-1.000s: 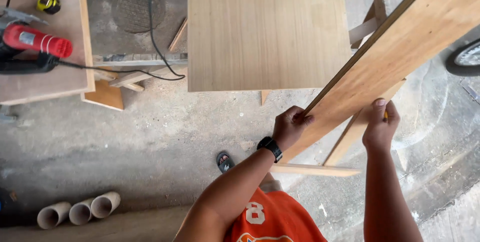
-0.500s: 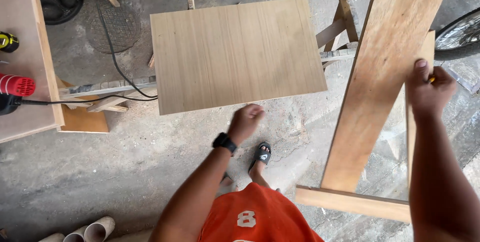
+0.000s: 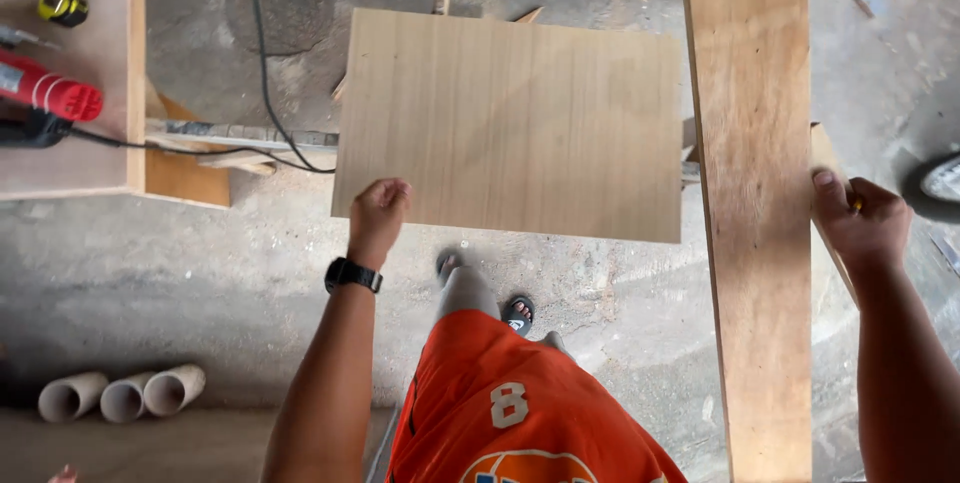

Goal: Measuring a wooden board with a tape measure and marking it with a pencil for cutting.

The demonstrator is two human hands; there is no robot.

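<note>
The long plank [image 3: 752,193] lies flat just beside the square plywood panel [image 3: 515,123], the right hand [image 3: 860,218] closed on its outer edge — the left hand [image 3: 378,211], loosely curled and empty, reaches the panel's near corner — nothing joined yet.

Plywood panel [image 3: 515,123] between workbench [image 3: 70,143] left, long plank [image 3: 755,203] right.

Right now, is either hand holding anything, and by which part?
The right hand grips a narrow wooden strip near its upper end. The left hand holds nothing.
</note>
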